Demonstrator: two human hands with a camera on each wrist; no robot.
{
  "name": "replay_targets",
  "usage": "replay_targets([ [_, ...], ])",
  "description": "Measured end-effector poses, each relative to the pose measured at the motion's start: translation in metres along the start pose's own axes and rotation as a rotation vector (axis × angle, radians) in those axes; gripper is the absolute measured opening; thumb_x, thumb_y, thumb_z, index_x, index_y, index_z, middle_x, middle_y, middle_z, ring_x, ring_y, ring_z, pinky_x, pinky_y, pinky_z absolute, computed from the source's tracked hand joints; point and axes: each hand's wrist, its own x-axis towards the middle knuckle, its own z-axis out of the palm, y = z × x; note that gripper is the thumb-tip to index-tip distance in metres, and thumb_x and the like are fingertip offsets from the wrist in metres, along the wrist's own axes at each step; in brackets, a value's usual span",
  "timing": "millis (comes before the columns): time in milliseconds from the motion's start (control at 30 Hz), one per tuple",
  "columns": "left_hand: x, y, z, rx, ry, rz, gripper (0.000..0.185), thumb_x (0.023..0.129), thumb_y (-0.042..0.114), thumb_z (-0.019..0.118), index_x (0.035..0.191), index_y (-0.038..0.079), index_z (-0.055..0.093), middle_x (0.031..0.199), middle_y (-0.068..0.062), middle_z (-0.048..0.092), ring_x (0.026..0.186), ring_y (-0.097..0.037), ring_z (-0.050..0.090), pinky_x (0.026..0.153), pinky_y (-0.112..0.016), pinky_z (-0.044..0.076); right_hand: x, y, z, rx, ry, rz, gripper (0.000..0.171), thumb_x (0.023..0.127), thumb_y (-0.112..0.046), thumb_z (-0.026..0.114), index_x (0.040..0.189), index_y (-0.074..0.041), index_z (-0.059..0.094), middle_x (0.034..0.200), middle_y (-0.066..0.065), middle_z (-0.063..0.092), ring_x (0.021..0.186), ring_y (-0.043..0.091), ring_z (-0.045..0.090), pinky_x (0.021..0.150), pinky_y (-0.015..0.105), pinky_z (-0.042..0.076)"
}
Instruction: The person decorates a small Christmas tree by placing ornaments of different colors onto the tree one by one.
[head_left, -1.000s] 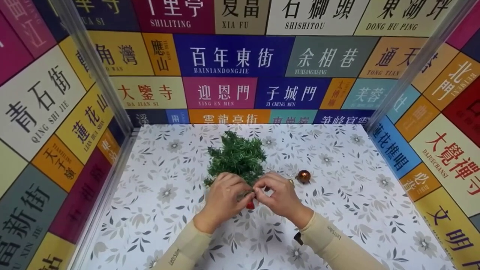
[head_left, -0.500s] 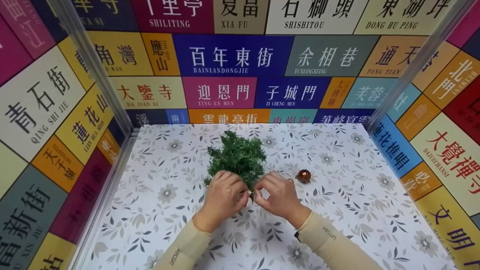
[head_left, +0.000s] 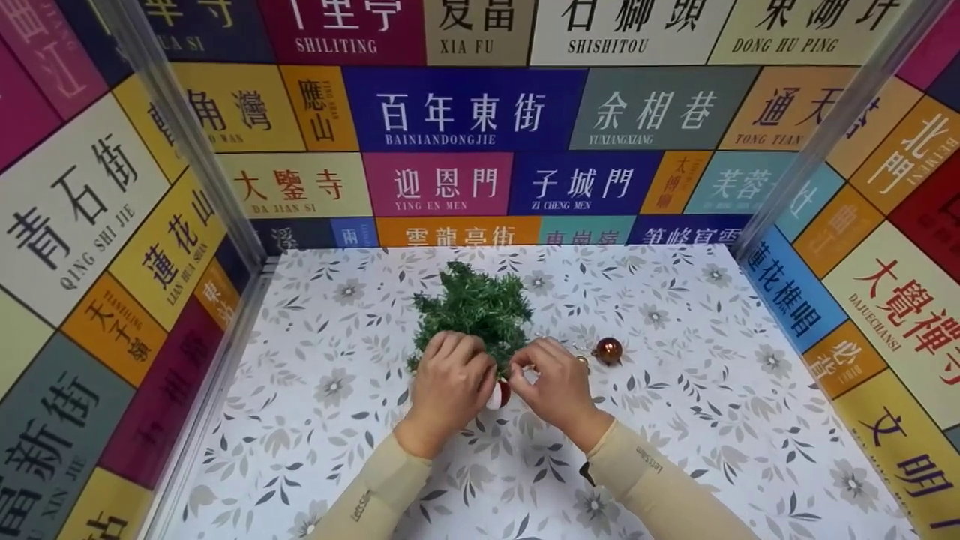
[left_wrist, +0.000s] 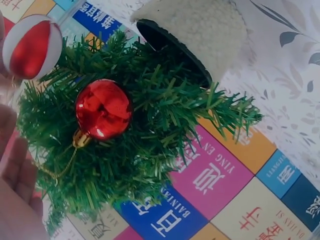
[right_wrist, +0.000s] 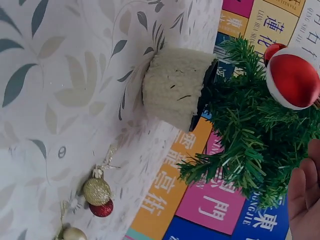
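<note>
A small artificial Christmas tree (head_left: pixel 472 307) stands in front of me, its pale fleecy pot (right_wrist: pixel 175 87) showing in both wrist views. At its near side hangs a red-and-white Christmas ball (head_left: pixel 498 394), between my two hands. My left hand (head_left: pixel 450 382) pinches at the top of this ball with thumb and fingertips. My right hand (head_left: pixel 553 386) pinches close beside it, thumb and forefinger forming a loop; the thin cord there is mostly hidden. A shiny red ball (left_wrist: pixel 104 109) with a gold cap and cord hangs among the branches.
Right of the tree lies a brown-copper ball (head_left: pixel 607 350). The right wrist view shows a gold glitter ball (right_wrist: pixel 97 191), a red glitter ball (right_wrist: pixel 101 208) and a paler gold ball (right_wrist: pixel 74 233) on the floral tabletop (head_left: pixel 330 465). Sign-printed walls (head_left: pixel 465 109) enclose the table.
The red-and-white ball has turned between my hands, its white and red sides now showing below the fingertips. My left hand has shifted slightly up and its fingers have drawn closer together.
</note>
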Motion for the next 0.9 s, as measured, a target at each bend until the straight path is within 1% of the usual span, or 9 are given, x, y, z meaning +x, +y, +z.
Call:
replay_targets([
  [167,0.001,0.000,0.003,0.059,0.007,-0.026,0.010,0.088,0.015,0.067,0.079,0.011,0.068,0.091,-0.004,0.068,0.090,-0.028,0.062,0.099,-0.047,0.042,0.001,0.001,0.007,0.037,-0.004,0.069,0.004,0.086,-0.015,0.065,0.085,-0.018,0.066,0.081,-0.009,0.061,0.072,0.007,0.057,0.060,0.025,0.050],
  [333,0.001,0.001,0.007,0.045,0.023,-0.058,0.011,0.089,0.015,0.064,0.081,0.009,0.069,0.086,-0.005,0.071,0.085,-0.027,0.064,0.101,-0.048,0.042,0.002,0.000,0.012,0.075,-0.003,0.138,0.004,0.086,-0.014,0.065,0.085,-0.017,0.067,0.082,-0.008,0.062,0.074,0.008,0.058,0.062,0.025,0.051],
  [433,0.002,0.001,0.008,0.031,0.030,-0.064,0.015,0.091,0.016,0.062,0.082,0.008,0.070,0.082,-0.005,0.071,0.082,-0.027,0.064,0.100,-0.048,0.042,0.003,-0.001,0.014,0.100,0.011,0.177,0.005,0.087,-0.015,0.064,0.085,-0.017,0.068,0.083,-0.008,0.062,0.075,0.008,0.058,0.062,0.026,0.051],
  [633,0.002,-0.002,0.009,0.018,0.037,-0.071,0.015,0.093,0.017,0.062,0.085,0.008,0.071,0.079,-0.005,0.070,0.079,-0.027,0.064,0.100,-0.047,0.043,0.004,0.000,0.015,0.124,0.040,0.184,0.005,0.087,-0.013,0.065,0.085,-0.018,0.066,0.084,-0.008,0.061,0.076,0.008,0.058,0.059,0.030,0.053],
  [767,0.003,-0.003,0.009,0.024,0.026,-0.081,0.015,0.094,0.017,0.061,0.086,0.009,0.071,0.078,-0.005,0.070,0.078,-0.026,0.063,0.100,-0.047,0.043,0.005,0.001,0.017,0.120,0.014,0.215,0.005,0.089,-0.017,0.063,0.086,-0.016,0.068,0.084,-0.008,0.061,0.076,0.009,0.059,0.061,0.028,0.052],
  [900,0.004,-0.003,0.009,0.027,0.013,-0.086,0.015,0.092,0.017,0.062,0.083,0.011,0.072,0.080,-0.004,0.071,0.079,-0.027,0.063,0.099,-0.047,0.043,0.003,0.001,0.019,0.114,-0.029,0.230,0.006,0.088,-0.018,0.063,0.087,-0.015,0.069,0.085,-0.008,0.062,0.074,0.011,0.060,0.062,0.027,0.051],
])
